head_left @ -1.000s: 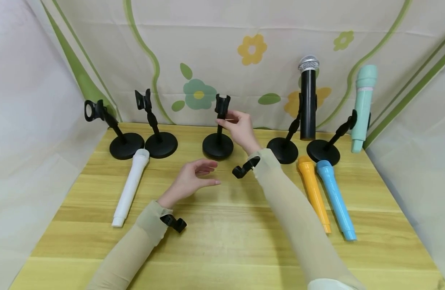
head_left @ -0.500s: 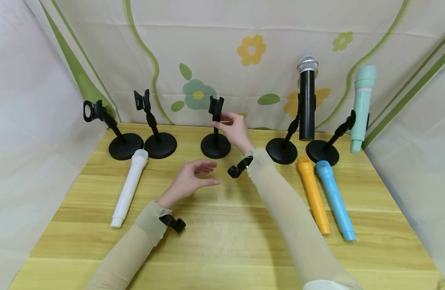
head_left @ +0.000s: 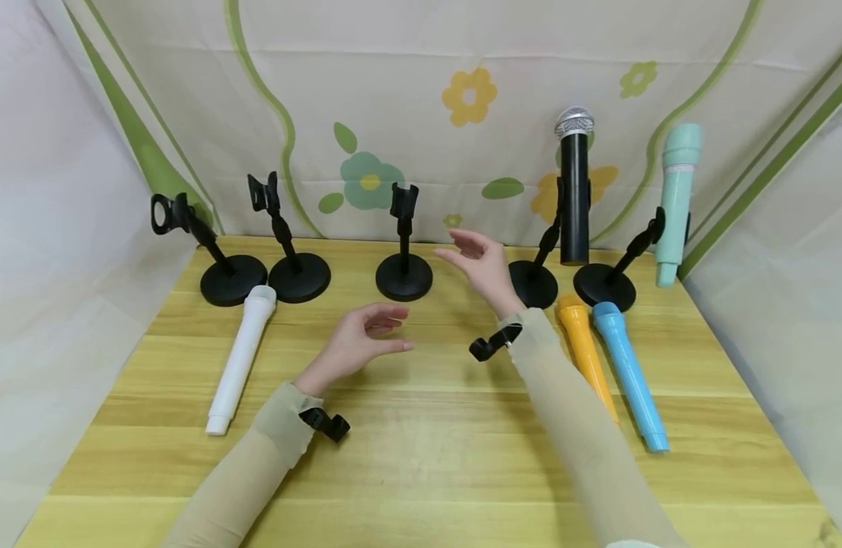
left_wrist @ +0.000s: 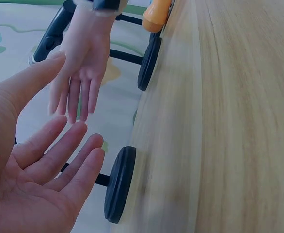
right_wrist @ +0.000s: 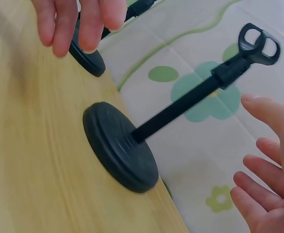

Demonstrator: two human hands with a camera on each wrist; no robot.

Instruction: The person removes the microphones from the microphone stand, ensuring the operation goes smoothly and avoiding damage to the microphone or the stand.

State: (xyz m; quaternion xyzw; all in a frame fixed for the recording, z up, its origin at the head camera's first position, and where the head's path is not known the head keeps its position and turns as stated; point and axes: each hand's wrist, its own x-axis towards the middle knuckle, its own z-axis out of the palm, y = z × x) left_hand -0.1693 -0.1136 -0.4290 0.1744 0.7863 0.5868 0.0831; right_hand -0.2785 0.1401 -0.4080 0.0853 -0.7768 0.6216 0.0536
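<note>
Centre of frame: a black, round-based microphone stand (head_left: 404, 245), upright, its broad base presumably steadying it. Right hand (head_left: 484, 268), just beside it, and left hand (head_left: 355, 336), below-left, hold nothing, thumbs and fingers apart. Upper right: silver-headed black microphone (head_left: 575, 194), apparently propped by a similar stand (head_left: 533, 286).

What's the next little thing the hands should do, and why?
Probably the left hand should reach over to the white microphone. That hand holds nothing, and of the microphones lying on the table, the white one looks nearest to it. The middle stand has no microphone in it, so it might be a good place for one.
</note>
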